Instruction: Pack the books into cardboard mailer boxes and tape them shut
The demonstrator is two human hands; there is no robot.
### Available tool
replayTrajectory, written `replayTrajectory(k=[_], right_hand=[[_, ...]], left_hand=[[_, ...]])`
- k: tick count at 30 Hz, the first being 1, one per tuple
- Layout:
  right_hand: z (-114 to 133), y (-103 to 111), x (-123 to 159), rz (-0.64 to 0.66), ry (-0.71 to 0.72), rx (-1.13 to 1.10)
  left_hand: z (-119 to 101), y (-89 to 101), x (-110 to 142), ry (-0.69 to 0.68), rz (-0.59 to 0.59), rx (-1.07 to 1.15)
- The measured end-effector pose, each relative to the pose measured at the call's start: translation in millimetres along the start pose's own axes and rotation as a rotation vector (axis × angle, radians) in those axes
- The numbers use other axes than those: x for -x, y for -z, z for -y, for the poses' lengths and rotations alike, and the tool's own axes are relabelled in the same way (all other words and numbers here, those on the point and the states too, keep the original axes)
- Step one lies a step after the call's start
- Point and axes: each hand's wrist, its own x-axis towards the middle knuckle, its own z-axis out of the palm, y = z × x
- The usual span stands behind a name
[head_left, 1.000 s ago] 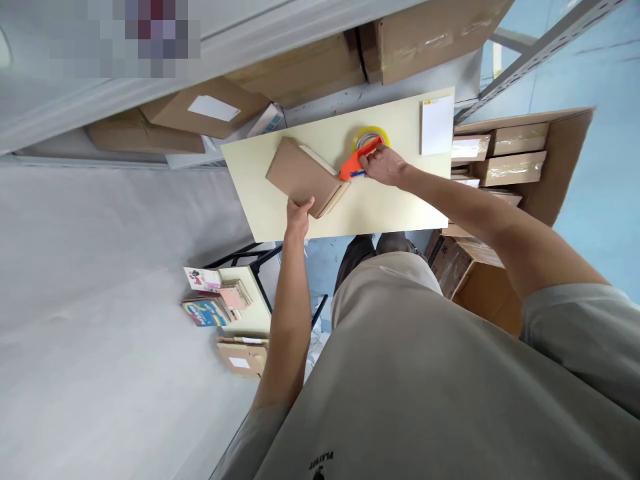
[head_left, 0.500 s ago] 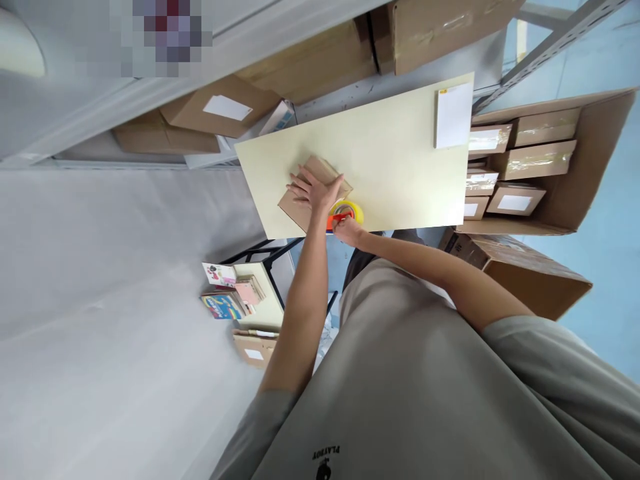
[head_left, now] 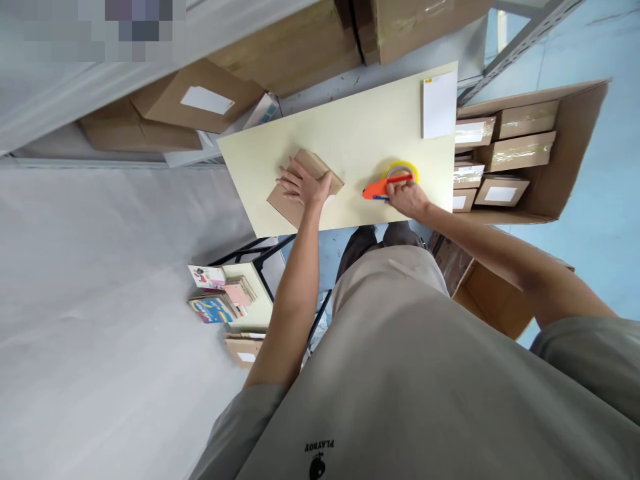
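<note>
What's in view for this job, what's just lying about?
Job:
cardboard package under left grip
orange tape dispenser in right grip
cream tabletop
likely the open carton holding taped boxes

Just lying about, apparently:
white sheets on the tabletop, role unclear
colourful book on the side table
labelled carton on the shelf

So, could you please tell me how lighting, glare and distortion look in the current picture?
Head view: soft shade darkens the grey surface left of the table; glare streaks the taped boxes at right; wide-angle distortion stretches the sleeves; the orange tape dispenser in the right hand looks fairly sharp.
</note>
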Motion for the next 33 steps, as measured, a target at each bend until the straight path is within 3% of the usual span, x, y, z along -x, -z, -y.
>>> replayTrajectory(k=[3, 6, 9, 15, 20, 22, 25, 29, 31, 33], right_hand=[[-7.5, 19.5, -22.2, -0.062, -0.035, 0.020], [10.1, 37.2, -52.9, -0.081, -0.017, 0.013], [27.5, 41.2, -75.6, -0.066, 0.069, -0.004], [59.1, 12.1, -85.7, -0.001, 0.286, 0.066], [88.1, -22.4, -78.7, -0.156, 0.354, 0.085], [76.5, -33.1, -74.9, -0.174, 0.388, 0.107], [29.7, -39.4, -70.3, -0.178, 0.348, 0.074], [-34.0, -25.1, -75.0, -0.262, 0.192, -0.055], [-42.2, -11.4, -83.3, -0.291, 0.114, -0.142], [-31.7, 4.1, -92.9, -0.289, 0.071, -0.191]], left_hand=[[3.4, 1.0, 3.0, -0.044, -0.021, -0.018], [8.0, 6.0, 9.9, -0.110, -0.010, -0.036], [12.9, 16.6, 19.3, -0.200, 0.045, -0.039], [35.3, 29.7, 42.9, -0.315, 0.200, 0.102], [69.3, 21.0, 49.6, -0.572, 0.281, -0.290], [79.4, 18.6, 47.7, -0.631, 0.280, -0.363], [87.3, 16.5, 45.6, -0.664, 0.274, -0.369], [91.3, 13.3, 46.0, -0.680, 0.281, -0.366], [92.8, 11.8, 46.3, -0.692, 0.280, -0.371], [93.8, 11.0, 46.6, -0.705, 0.285, -0.382]])
